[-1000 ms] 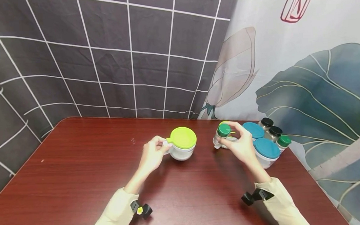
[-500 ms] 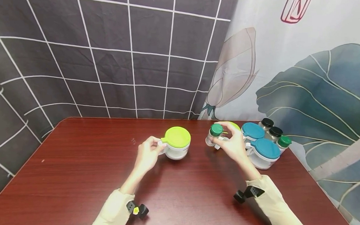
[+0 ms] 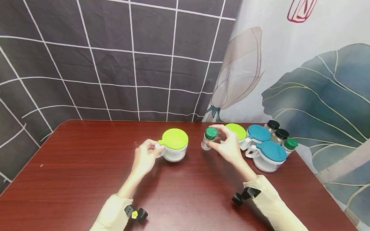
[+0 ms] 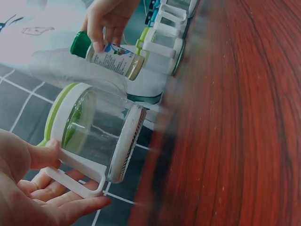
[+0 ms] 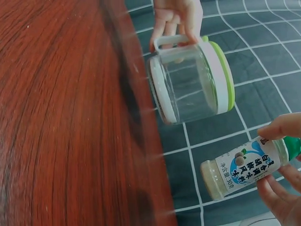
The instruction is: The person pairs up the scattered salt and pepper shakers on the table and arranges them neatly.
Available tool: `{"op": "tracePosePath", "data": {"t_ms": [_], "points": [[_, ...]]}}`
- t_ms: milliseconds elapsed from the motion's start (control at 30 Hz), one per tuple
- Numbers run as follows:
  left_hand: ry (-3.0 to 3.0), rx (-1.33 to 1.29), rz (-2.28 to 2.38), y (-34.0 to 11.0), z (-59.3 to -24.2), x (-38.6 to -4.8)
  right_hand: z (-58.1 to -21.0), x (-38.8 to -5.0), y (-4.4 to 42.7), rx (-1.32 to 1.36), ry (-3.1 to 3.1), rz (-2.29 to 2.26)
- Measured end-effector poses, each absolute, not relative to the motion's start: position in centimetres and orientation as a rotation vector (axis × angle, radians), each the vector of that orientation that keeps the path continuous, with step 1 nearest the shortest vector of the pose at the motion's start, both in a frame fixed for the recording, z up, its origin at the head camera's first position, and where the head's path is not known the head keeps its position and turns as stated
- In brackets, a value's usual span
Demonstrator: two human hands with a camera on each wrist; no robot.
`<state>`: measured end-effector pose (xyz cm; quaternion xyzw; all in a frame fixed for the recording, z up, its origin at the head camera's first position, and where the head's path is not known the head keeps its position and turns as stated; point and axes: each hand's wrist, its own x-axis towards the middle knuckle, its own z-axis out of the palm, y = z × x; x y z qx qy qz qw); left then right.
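Note:
My left hand grips the white handle of a clear seasoning jar with a lime-green lid. In the left wrist view the jar looks see-through and holds nothing I can make out; a gap shows between it and the table. To its right, my right hand pinches a small spice bottle with a green cap, thumb on one side and fingers on the other. Pale powder and a printed label with 30克 show on the bottle in the right wrist view. It is also held off the table.
Right of my right hand stands another lime-lidded jar, partly hidden by the hand. Beyond it are two blue-lidded jars, two black-capped bottles and a green-capped bottle near the right edge of the red-brown table.
Both hands have moved left, carrying the lime-lidded jar and the green-capped spice bottle. The other lime-lidded jar and the blue jars' handles, earlier partly hidden by my right hand, now show more.

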<state>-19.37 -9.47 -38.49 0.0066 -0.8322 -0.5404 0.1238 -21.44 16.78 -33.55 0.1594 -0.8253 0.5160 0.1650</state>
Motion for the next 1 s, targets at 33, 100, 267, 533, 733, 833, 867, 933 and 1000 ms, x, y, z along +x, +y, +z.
{"op": "tracePosePath", "data": {"t_ms": [33,100,267,533,733,833,867,933,1000], "points": [[-2.428,0.026,-1.573,-9.6,-38.5,-19.4,-33.6,-21.5,16.6,0.464,-2.348,1.474],[-2.431,0.039,-1.571,-9.8,-38.5,-19.4,-33.7,-21.6,16.3,0.483,-2.341,1.48],[-2.432,0.07,-1.562,-10.4,-38.7,-19.5,-33.8,-21.9,15.5,0.519,-2.327,1.495],[-2.438,0.108,-1.545,-11.1,-38.8,-19.7,-34.0,-22.3,14.5,0.528,-2.329,1.524],[-2.432,0.117,-1.532,-11.5,-38.6,-19.6,-34.2,-22.4,13.9,0.53,-2.325,1.555],[-2.431,0.121,-1.526,-11.7,-38.6,-19.7,-34.3,-22.5,13.7,0.527,-2.334,1.554],[-2.43,0.124,-1.528,-11.7,-38.5,-19.7,-34.3,-22.5,13.6,0.527,-2.338,1.556],[-2.427,0.133,-1.528,-11.8,-38.6,-19.7,-34.3,-22.6,13.3,0.526,-2.346,1.557],[-2.426,0.143,-1.529,-11.9,-38.6,-19.8,-34.4,-22.7,13.1,0.529,-2.346,1.558]]}}
